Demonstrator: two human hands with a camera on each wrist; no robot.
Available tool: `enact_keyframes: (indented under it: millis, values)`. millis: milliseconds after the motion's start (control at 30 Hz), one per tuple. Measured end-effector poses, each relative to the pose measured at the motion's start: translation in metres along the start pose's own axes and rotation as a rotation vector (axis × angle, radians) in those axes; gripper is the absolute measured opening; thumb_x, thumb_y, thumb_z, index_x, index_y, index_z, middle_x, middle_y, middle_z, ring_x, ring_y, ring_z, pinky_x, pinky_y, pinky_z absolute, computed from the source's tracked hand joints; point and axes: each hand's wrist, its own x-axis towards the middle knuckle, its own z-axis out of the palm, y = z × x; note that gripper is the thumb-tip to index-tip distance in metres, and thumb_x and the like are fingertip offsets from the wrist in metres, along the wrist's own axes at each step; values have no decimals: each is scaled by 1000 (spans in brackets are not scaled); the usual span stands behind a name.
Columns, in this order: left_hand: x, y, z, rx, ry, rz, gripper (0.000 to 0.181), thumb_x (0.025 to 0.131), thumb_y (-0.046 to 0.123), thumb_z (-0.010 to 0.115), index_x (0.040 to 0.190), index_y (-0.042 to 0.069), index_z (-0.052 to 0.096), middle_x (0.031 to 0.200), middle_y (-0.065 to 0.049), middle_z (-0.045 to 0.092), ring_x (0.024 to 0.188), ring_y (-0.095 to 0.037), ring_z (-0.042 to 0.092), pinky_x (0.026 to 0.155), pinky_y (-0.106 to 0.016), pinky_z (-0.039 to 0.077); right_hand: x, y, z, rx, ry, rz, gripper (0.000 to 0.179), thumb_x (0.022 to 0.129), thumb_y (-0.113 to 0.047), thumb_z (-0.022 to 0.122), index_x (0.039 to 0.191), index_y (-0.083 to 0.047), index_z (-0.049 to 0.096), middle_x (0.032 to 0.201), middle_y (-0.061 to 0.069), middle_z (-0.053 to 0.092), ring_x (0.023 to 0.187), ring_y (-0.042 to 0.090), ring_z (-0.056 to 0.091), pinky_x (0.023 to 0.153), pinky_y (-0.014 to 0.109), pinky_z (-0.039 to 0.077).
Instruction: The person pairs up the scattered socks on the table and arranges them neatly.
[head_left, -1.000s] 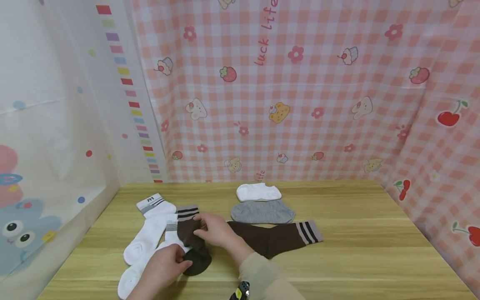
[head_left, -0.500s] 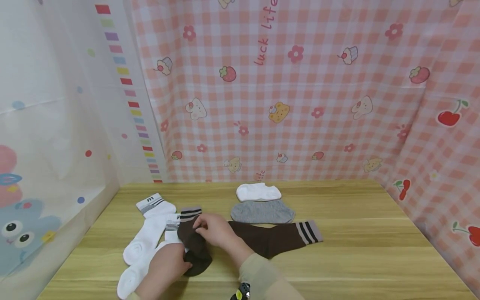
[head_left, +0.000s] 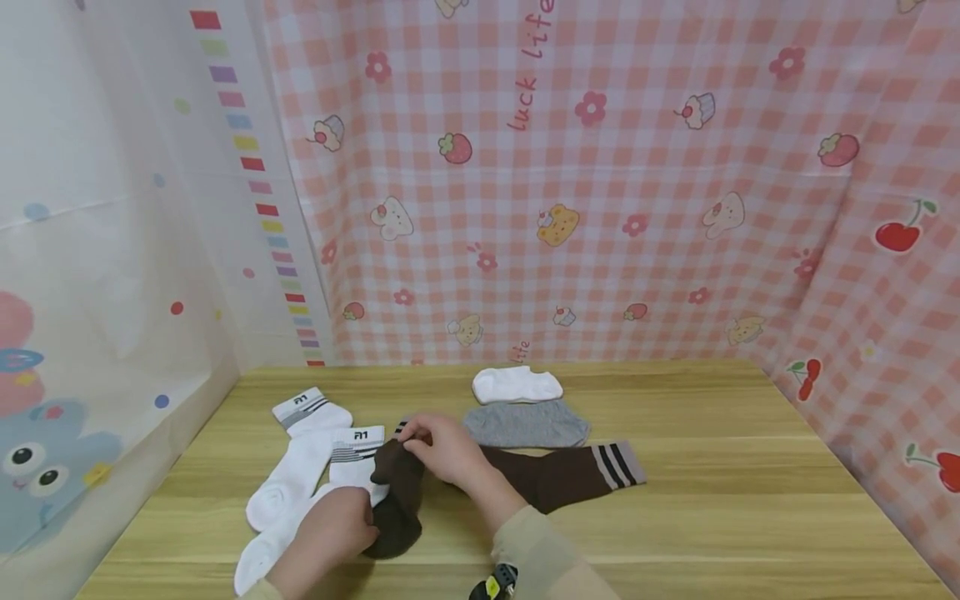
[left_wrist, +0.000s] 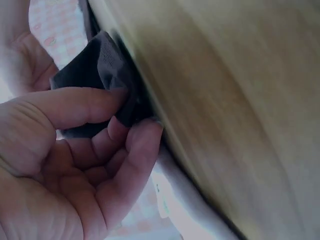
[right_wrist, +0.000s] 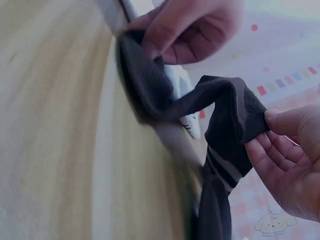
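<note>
A dark brown sock (head_left: 403, 496) with a striped cuff is held between both hands. My left hand (head_left: 337, 527) pinches its toe end between thumb and fingers, low by the table. Midway along the leg, my right hand (head_left: 447, 452) pinches the fabric and lifts it. In the right wrist view the raised sock (right_wrist: 145, 75) sags between the two hands, its striped cuff hanging below the right fingers. A second brown sock (head_left: 558, 479) lies flat on the right, partly covered by my right hand and forearm.
Two white socks with lettered cuffs lie at the left, one farther back (head_left: 292, 475) and one nearer (head_left: 356, 467), partly behind my left hand. A grey ankle sock (head_left: 525, 425) and a white ankle sock (head_left: 517, 385) lie at the back of the wooden table (head_left: 735, 500).
My right hand has moved slightly right and drawn the brown sock's leg with it, uncovering the near white sock's lettered cuff. The left hand still pinches the toe end.
</note>
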Motion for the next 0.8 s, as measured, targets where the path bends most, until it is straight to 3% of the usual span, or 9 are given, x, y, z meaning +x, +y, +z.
enact_keyframes:
  millis: [167,467,800]
  values:
    - [-4,-2,-8,-63,24,15,25,67,5,74,62,15,51,59,6,47,55,-12,44,52,-33,40,-5,2,-9,33,18,-14,6,94,-10,67,94,-14,71,90,-5,66,80,9,60,75,28,50]
    - [-9,2,-37,-113,105,10,24,77,5,77,72,14,55,63,6,50,61,-13,46,59,-34,42,-9,9,-16,44,47,-25,7,94,-9,68,94,-14,72,97,-2,69,79,8,60,73,27,50]
    - [-10,-16,-66,-136,169,-42,16,79,4,75,78,10,60,70,1,58,65,-16,50,60,-36,43,-16,7,-14,59,37,-60,5,93,-10,69,95,-12,72,85,-6,67,69,3,58,67,23,49]
